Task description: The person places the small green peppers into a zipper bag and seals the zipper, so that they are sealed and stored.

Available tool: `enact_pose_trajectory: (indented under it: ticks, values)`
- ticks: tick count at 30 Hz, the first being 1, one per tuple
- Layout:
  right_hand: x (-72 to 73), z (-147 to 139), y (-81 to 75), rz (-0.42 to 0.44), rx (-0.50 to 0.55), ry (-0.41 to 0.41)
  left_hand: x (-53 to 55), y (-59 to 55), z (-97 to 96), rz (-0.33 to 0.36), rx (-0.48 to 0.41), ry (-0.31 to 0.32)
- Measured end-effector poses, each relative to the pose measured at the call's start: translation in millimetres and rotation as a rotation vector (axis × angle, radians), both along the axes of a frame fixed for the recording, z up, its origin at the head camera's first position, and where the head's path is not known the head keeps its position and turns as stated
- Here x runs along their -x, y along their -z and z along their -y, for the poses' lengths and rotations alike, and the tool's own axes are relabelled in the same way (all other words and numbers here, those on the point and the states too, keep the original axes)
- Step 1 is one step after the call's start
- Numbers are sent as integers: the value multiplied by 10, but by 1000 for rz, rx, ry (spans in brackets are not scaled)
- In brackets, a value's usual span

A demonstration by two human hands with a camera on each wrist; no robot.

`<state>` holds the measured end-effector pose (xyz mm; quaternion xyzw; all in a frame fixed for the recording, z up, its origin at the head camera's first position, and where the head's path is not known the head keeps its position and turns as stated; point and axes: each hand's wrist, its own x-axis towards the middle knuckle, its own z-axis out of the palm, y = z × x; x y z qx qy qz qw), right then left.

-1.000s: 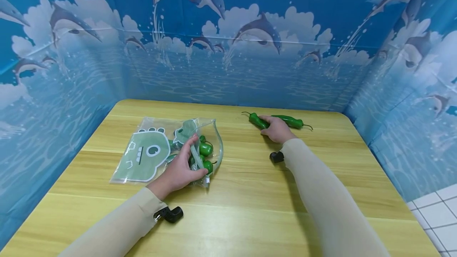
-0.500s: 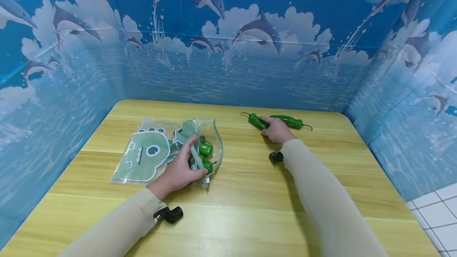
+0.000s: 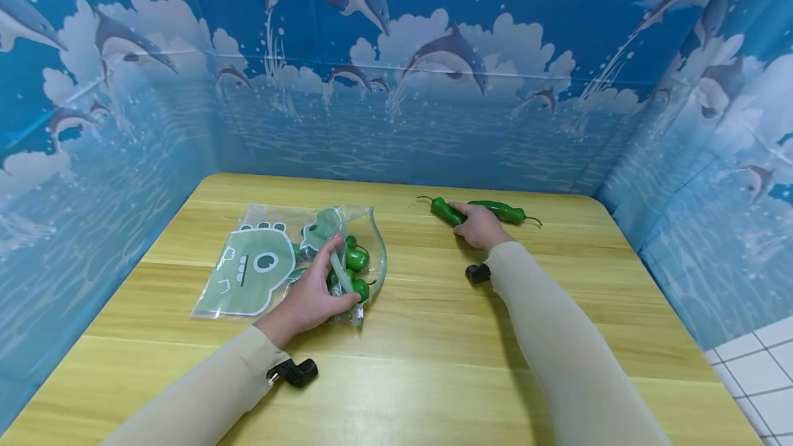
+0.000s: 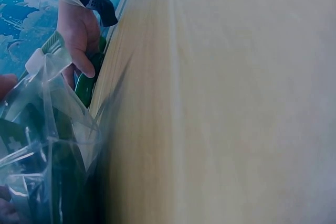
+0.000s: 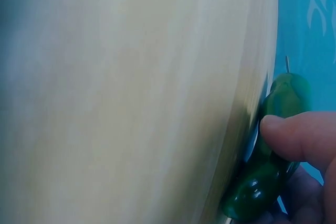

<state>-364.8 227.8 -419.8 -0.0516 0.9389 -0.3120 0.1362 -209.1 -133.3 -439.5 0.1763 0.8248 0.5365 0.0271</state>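
Observation:
In the head view, my right hand (image 3: 483, 226) grips a long green chili pepper (image 3: 445, 210) near the table's back edge. The right wrist view has the thumb (image 5: 299, 137) across this pepper (image 5: 257, 184), fingers curled behind it. A second green chili pepper (image 3: 504, 211) lies just behind that hand. On the left, my left hand (image 3: 312, 298) holds the mouth of a clear zip bag (image 3: 378, 246) with a green cartoon monster print. Thumb and index finger spread along its rim. Small round green peppers (image 3: 356, 259) sit inside, partly covered by the hand and print.
Both hands work over a wooden table (image 3: 421, 363). A blue dolphin-print curtain (image 3: 396, 136) rises close behind its back edge and along both sides. Black wrist cameras (image 3: 300, 372) stick out beneath both sleeves. White floor tiles (image 3: 756, 363) show at the far right.
My right hand and its chili pepper have shifted very slightly left, baring a little more of the second pepper. My left hand and the zip bag have stayed in place.

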Motion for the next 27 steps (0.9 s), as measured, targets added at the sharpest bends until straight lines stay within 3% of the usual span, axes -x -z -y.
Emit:
enact_pose_trajectory:
  ticks: [27]
  values:
    - [-2,-20,-22,-19,1,-13,3,12,-4,10,-2,0]
